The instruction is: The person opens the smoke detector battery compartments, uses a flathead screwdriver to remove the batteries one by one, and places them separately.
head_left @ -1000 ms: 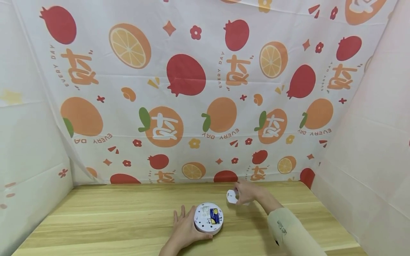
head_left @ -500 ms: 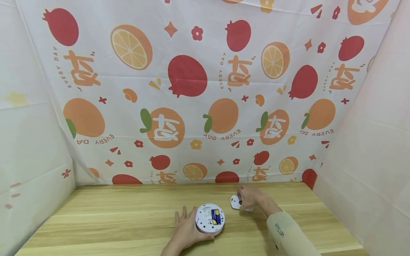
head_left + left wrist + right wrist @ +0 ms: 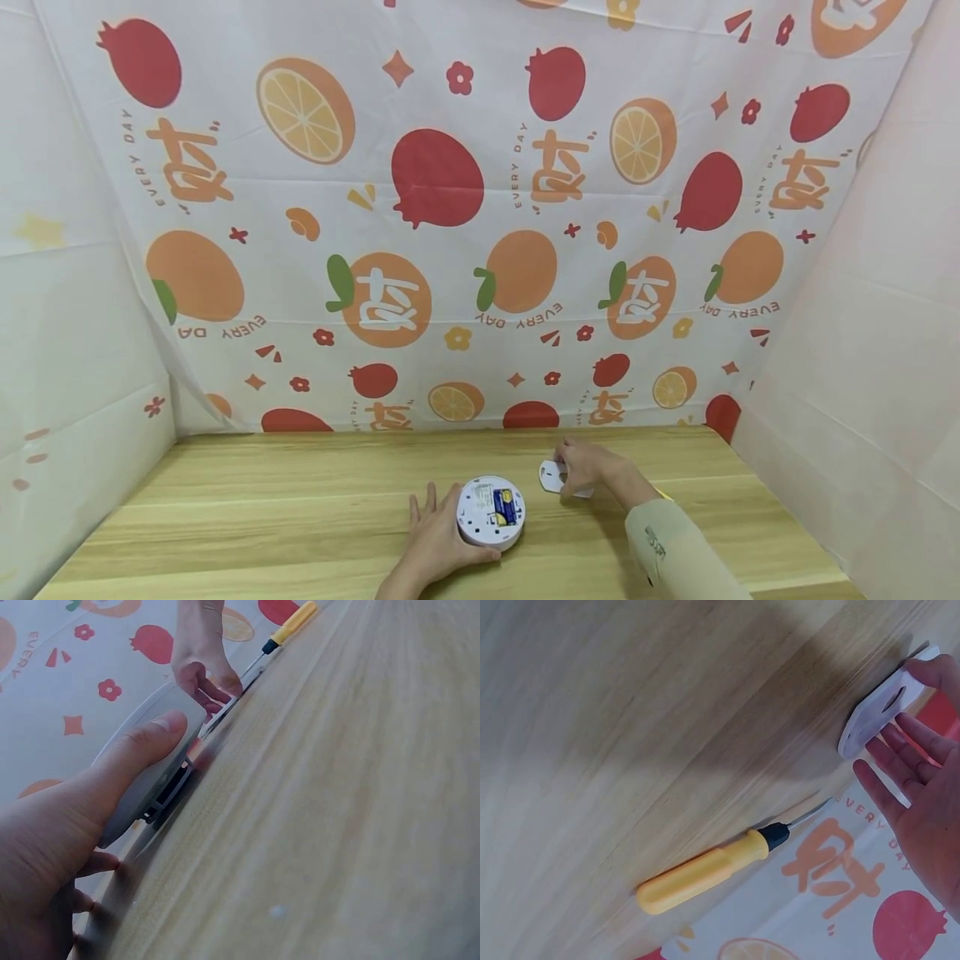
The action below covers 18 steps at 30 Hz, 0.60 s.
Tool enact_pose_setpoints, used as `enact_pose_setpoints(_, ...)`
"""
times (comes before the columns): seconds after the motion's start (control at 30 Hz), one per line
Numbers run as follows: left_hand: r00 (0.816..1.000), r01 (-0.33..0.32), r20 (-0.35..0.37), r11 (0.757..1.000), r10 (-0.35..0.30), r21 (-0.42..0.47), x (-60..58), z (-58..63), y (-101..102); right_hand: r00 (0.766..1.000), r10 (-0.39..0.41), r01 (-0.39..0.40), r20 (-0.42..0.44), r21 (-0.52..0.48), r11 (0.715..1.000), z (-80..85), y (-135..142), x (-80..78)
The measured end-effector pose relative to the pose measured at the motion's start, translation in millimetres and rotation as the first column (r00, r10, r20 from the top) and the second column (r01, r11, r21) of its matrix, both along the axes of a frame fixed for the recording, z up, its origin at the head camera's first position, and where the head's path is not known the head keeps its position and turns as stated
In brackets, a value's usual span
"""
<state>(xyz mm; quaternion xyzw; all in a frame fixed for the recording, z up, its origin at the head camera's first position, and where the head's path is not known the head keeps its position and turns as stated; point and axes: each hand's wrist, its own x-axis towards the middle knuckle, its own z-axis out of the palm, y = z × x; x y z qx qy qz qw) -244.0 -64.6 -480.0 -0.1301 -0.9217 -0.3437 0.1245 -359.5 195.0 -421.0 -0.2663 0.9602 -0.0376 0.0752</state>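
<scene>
A round white smoke detector (image 3: 491, 512) sits on the table, its back upward with a blue-and-yellow battery showing. My left hand (image 3: 438, 537) grips its left side, the thumb at the near rim and the fingers round the far side. In the left wrist view, that thumb (image 3: 154, 742) presses on the detector's side. Farther back and to the right, my right hand (image 3: 588, 467) holds a flat white mounting plate (image 3: 552, 476) by its edges, thumb on one side and fingertips on the other. The plate (image 3: 877, 709) has a central opening and lies at the tabletop.
A screwdriver (image 3: 697, 879) with a yellow handle and black collar lies beyond the right hand; in the head view the right sleeve (image 3: 675, 537) mostly covers it. The wood-grain table (image 3: 262, 508) ends at a fruit-printed cloth (image 3: 450, 350) behind, with pale cloth at both sides.
My right hand has brought the mounting plate slightly nearer and down onto the table, then stays almost still. The left hand and the smoke detector have kept their place.
</scene>
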Motion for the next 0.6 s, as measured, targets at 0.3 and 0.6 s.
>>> enact_pose_setpoints(0.3, 0.998, 0.014, 0.063, 0.998, -0.018, 0.063, 2.0, 2.0, -3.1, 0.996, -0.072, 0.075, 0.052, -0.047, 0.996, 15.2, 13.7, 0.6)
enact_pose_setpoints(0.6, 0.988, 0.071, 0.134, 0.994, -0.082, 0.085, 1.0, 9.1, -15.3, 0.988, -0.153, 0.153, -0.011, -0.001, 0.988, 30.3, 46.7, 4.5)
